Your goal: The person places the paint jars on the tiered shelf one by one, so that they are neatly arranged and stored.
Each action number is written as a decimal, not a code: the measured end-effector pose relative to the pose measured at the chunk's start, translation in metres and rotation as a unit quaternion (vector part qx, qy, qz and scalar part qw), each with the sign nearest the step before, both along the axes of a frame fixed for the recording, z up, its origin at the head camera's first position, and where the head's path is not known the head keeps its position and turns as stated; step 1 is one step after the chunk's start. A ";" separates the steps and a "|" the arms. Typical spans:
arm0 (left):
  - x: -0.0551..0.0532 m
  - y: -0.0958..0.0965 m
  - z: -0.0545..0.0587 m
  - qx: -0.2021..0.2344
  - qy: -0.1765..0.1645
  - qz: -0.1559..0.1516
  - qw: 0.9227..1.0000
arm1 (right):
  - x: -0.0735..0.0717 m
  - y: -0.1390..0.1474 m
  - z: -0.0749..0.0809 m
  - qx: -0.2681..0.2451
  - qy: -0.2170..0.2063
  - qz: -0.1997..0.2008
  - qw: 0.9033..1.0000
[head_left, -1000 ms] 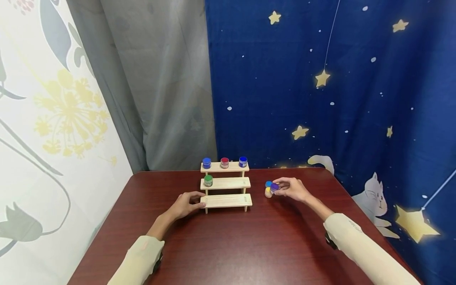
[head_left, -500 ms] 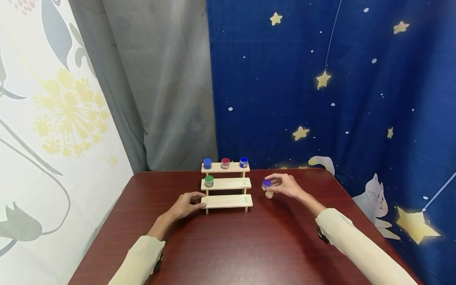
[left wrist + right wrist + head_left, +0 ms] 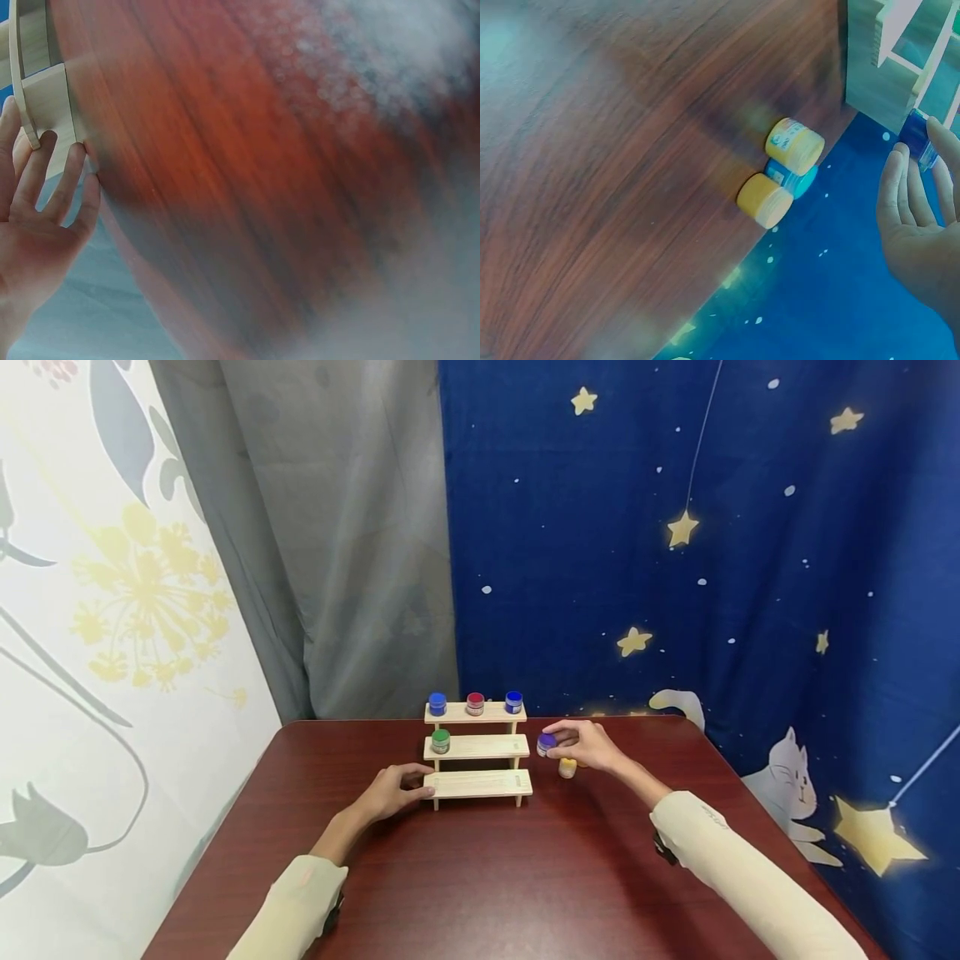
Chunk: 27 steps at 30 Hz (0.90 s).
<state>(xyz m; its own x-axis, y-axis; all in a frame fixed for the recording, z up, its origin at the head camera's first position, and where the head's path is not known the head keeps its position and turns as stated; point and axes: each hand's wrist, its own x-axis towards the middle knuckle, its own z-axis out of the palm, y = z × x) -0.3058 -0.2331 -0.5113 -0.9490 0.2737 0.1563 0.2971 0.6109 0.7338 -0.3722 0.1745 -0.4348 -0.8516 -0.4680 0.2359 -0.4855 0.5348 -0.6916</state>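
Observation:
A three-step wooden display rack [image 3: 480, 783] stands on the table. My left hand [image 3: 392, 791] holds the left end of its lowest step, thumb in front; in the left wrist view its fingers [image 3: 69, 180] touch the rack's side. My right hand [image 3: 588, 747] pinches a small paint jar with a purple lid [image 3: 546, 744], held just right of the middle step; the right wrist view shows this jar [image 3: 916, 139] between thumb and fingers. A green-lidded jar [image 3: 440, 742] sits at the left of the middle step. Blue [image 3: 437, 704], red [image 3: 475, 704] and dark blue [image 3: 513, 702] jars line the top step.
Beneath my right hand stands a yellow jar [image 3: 567, 767]. The right wrist view shows it grouped with another yellow jar [image 3: 765, 200] and a light blue jar [image 3: 793, 178]. A starry blue curtain [image 3: 562, 568] and a grey curtain [image 3: 360, 568] hang behind the table [image 3: 480, 877].
My right hand has carried the purple-lidded jar leftward from beside the other jars to near the rack. The left hand stays at the rack's lowest step.

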 end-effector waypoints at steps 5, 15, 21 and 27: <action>0.001 -0.001 0.002 0.001 -0.001 -0.002 1.000 | -0.003 -0.014 0.001 -0.001 -0.004 0.006 1.000; 0.001 0.000 0.001 0.003 -0.001 -0.005 1.000 | -0.006 -0.046 0.002 -0.020 -0.006 0.039 0.999; 0.000 0.001 0.002 -0.007 0.001 -0.002 1.000 | -0.011 -0.063 -0.003 -0.005 0.000 0.032 0.999; 0.001 0.001 0.002 -0.007 -0.001 0.002 1.000 | -0.012 -0.079 -0.006 0.011 -0.002 0.030 0.999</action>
<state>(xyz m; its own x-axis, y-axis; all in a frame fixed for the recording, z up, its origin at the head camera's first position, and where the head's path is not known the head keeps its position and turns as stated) -0.3047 -0.2318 -0.5095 -0.9505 0.2721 0.1504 0.2929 0.6222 0.7260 -0.3840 0.0953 -0.4411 -0.8233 -0.5229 0.2208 -0.5137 0.5209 -0.6818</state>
